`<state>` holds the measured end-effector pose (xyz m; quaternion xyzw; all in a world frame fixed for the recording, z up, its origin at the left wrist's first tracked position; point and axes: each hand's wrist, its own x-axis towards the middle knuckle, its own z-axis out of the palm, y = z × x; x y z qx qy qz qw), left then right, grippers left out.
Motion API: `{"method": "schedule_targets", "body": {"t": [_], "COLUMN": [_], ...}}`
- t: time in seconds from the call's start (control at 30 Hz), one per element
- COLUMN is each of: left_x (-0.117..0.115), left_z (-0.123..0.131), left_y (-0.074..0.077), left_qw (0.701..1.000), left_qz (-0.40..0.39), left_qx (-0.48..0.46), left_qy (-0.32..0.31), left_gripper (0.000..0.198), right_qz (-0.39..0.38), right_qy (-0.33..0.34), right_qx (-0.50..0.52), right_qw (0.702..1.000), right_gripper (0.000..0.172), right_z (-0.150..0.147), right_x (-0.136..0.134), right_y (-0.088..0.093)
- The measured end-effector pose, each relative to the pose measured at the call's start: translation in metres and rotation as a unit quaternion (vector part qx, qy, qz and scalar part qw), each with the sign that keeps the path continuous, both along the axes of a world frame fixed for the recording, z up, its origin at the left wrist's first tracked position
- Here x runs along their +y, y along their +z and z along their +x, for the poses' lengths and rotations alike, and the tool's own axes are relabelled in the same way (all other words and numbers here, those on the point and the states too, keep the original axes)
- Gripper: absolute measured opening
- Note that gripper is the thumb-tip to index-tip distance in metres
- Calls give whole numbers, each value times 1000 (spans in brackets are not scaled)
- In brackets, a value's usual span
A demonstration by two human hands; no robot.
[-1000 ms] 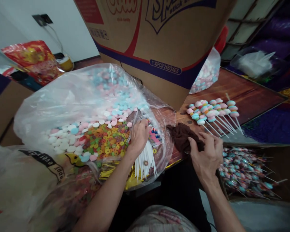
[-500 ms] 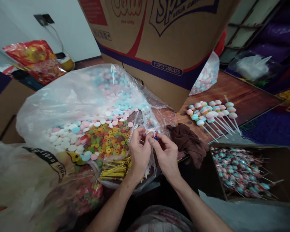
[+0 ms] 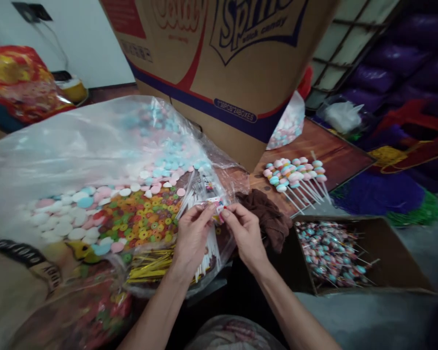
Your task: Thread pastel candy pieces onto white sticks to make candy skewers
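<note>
A small clear wrapper with colourful print point(image 3: 216, 204) is stretched between the fingertips of both hands. My left hand point(image 3: 192, 236) pinches its left side. On the other side, the thumb and forefinger of my right hand point(image 3: 245, 231) pinch it too. White sticks point(image 3: 212, 245) lie in a clear bag below and behind the hands. To the left are gold twist ties point(image 3: 149, 265), a heap of coloured candy rings point(image 3: 142, 216) and white, pink and blue candy discs point(image 3: 63, 221). A dark brown cloth point(image 3: 266, 214) lies just right of my right hand.
Candy skewers on white sticks point(image 3: 295, 175) lie on the wooden table at right. An open cardboard box point(image 3: 390, 257) holds many wrapped ones. A tall printed carton point(image 3: 204, 63) stands behind. Large plastic bags point(image 3: 58, 146) cover the left side.
The view has swung to the right, so things sit farther left. My hands have drawn slightly apart, and more of the printed wrapper shows between them.
</note>
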<state>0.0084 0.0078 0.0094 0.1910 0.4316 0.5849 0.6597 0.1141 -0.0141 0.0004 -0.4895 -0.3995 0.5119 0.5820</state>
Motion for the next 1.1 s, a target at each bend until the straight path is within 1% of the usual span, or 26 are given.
{"method": "schedule_targets", "body": {"t": [0.07,0.17,0.23,0.33,0.47,0.63,0.7,0.8,0.87,0.97,1.03,1.1], "left_x": [0,0,0,3,7,5,4,4,5,6,7,9], "left_z": [5,9,6,-3,-5,7,8,4,2,4,7,10], "left_y": [-2,0,2,3,1,2,2,0,0,2,3,2], "left_qw": [1000,999,998,997,999,997,997,999,999,998,997,997], "left_qz": [8,10,-7,-46,-39,-13,0,7,1,7,12,6], "left_qx": [-14,-29,-39,-50,-14,43,39,13,-9,-27,-26,-32], "left_qy": [1,-23,-39,-44,-12,70,61,36,43,58,67,72], "left_gripper": [21,20,23,26,28,36,35,26,20,18,19,19], "right_qz": [5,7,4,-3,-1,4,10,26,36,43,41,43], "right_qy": [-24,-46,-31,3,22,-19,-36,-42,-30,-19,-21,-40], "right_qx": [25,51,53,17,-51,-68,-73,-107,-134,-167,-190,-233], "right_qw": [999,998,998,1000,998,998,997,993,990,985,981,971], "right_gripper": [20,23,27,31,35,41,41,41,42,43,43,43], "right_z": [-4,-3,4,18,28,24,25,30,33,37,41,53], "right_x": [-1,1,4,7,7,7,9,10,10,8,8,13], "right_y": [-1,-3,-2,1,1,-5,-6,-4,-4,-5,-6,-5]}}
